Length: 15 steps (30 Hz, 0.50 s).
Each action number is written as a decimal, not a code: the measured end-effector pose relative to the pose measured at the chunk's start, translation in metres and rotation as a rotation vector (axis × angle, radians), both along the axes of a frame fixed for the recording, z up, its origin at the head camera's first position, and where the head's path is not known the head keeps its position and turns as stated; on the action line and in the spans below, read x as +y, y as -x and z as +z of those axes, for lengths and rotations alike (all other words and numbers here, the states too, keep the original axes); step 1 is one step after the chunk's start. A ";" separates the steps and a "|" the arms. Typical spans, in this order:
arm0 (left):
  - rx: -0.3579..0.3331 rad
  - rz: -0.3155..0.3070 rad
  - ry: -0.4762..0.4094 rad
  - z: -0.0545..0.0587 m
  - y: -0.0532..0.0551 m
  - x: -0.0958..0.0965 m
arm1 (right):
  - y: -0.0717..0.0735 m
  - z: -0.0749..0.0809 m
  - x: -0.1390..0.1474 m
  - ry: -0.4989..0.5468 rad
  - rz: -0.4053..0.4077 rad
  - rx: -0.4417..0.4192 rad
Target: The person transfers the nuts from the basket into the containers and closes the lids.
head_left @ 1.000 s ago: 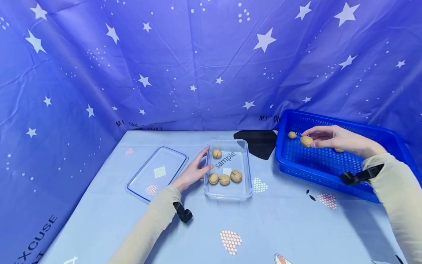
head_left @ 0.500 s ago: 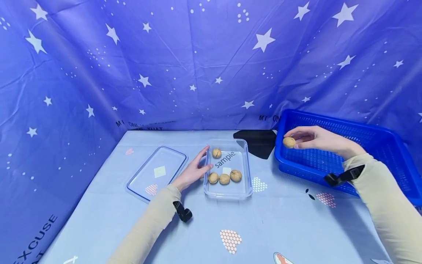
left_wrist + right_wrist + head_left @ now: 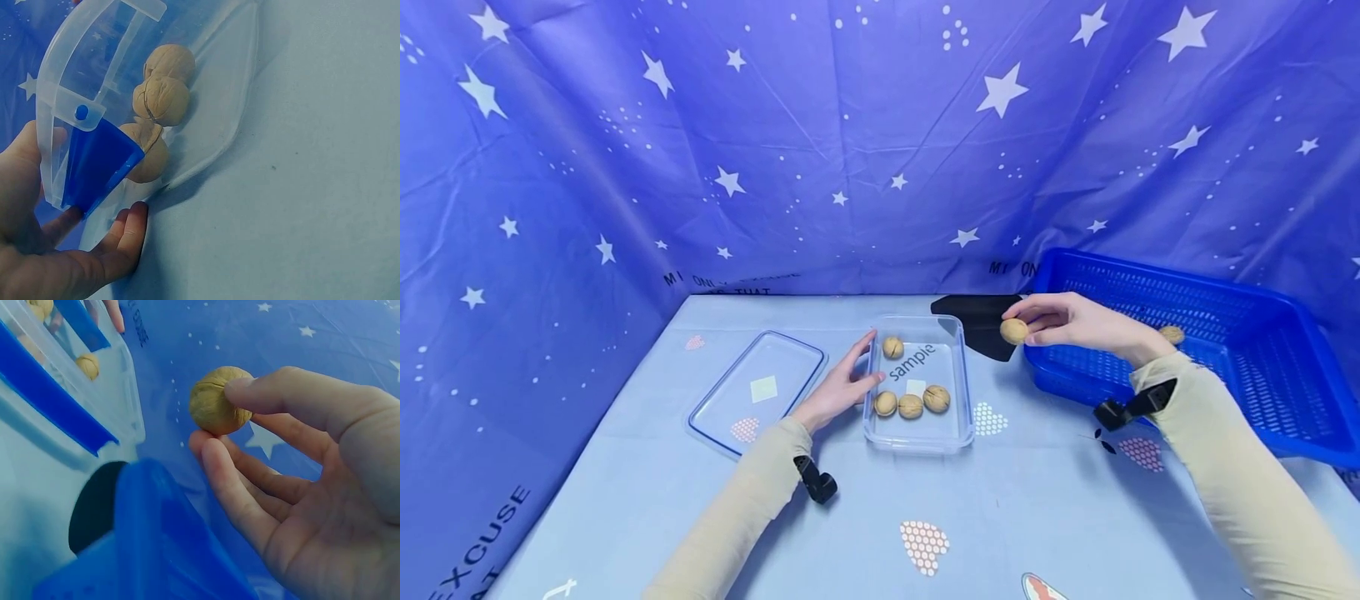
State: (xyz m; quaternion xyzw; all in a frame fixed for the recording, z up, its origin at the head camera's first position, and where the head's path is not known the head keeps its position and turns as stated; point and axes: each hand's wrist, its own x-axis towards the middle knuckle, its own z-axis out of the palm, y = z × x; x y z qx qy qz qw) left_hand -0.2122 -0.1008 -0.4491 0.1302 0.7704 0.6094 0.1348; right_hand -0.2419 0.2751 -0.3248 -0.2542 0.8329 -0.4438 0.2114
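Observation:
In the head view a clear plastic food container [image 3: 955,437] with blue edging stands mid-table, lidless. Several walnuts [image 3: 911,407] lie in it: one near its back left, the others in a row toward the front. My left hand [image 3: 842,392] rests spread against the container's left wall; in the left wrist view the fingers [image 3: 128,240] are stretched out beside the blue-trimmed wall. Between thumb and fingertips, my right hand [image 3: 1075,323] pinches a walnut [image 3: 1013,332] in the air, just left of the blue basket [image 3: 1262,417]. The right wrist view shows that walnut [image 3: 219,401] close up.
The basket stands at the right, with another walnut [image 3: 1171,335] visible behind my right wrist. The container's lid [image 3: 775,362] lies flat to the left of the left hand. A starry blue curtain [image 3: 850,167] hangs behind the table.
My right hand has carried the walnut leftward, from over the basket to past its left rim. The left hand and the container have stayed where they were.

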 end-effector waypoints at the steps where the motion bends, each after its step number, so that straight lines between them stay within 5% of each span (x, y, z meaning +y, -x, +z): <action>1: 0.000 0.002 0.004 0.001 0.000 0.000 | 0.000 0.000 -0.003 0.005 0.010 0.001; 15: 0.009 -0.005 0.015 0.003 -0.001 0.000 | 0.008 -0.014 -0.042 0.095 0.130 -0.062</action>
